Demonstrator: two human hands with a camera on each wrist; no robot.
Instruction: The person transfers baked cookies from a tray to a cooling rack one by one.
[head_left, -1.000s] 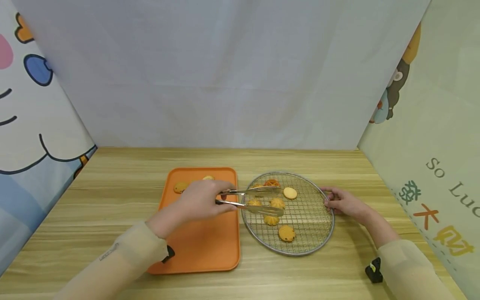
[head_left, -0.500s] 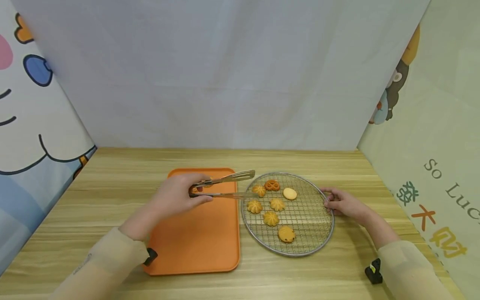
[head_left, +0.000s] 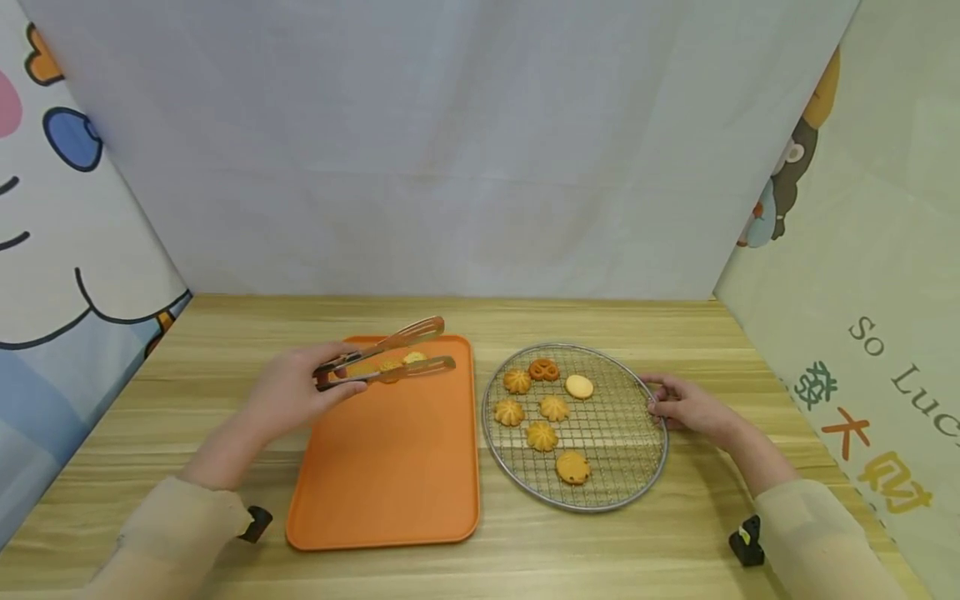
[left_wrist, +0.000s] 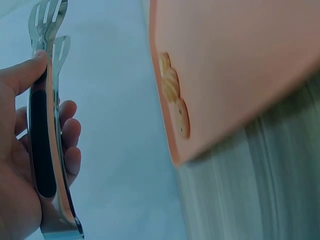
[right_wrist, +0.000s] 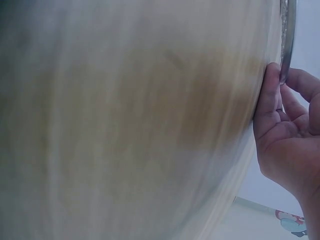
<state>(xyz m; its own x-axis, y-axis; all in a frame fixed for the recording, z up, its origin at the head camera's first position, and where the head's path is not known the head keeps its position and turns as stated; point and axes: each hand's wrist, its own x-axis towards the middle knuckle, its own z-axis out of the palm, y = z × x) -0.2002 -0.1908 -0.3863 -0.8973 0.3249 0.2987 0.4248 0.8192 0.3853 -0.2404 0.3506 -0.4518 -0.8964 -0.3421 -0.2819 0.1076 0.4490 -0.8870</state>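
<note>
Fingers and thumb of my left hand (head_left: pixel 294 390) are curled around the metal tongs (left_wrist: pixel 43 142), thumb on one arm and fingertips on the other. The two slotted ends stand apart with nothing between them, above the far part of the orange tray (head_left: pixel 393 471). The tongs look light and springy; I'd judge the black inset on the arm the best place to squeeze, since the bare polished metal could turn slippery.

Below the ends, along the tray's far edge, three cookies lie in a row: a spotted cookie (left_wrist: pixel 182 118), a fluted cookie (left_wrist: pixel 171 85) in the middle, and a small pale cookie (left_wrist: pixel 165 61). They look dry, stiff and brittle, and probably weigh next to nothing. I would take each one flat across its sides, low down and with a soft squeeze: too much and an edge might crumble, too little and it might slide out. The ridges on the fluted one should give better purchase than the smoother neighbours.

Just right of the tray sits the round wire rack (head_left: pixel 626 433), holding a pretzel (head_left: pixel 543 370), a plain round cookie (head_left: pixel 579 387), four fluted ones and another spotted cookie (head_left: pixel 573 468). My right hand (head_left: pixel 688 410) pinches its rim from the right. That rim seems rigid, the mesh light enough to shift on the wooden table (head_left: pixel 540 562) if unheld.
</note>
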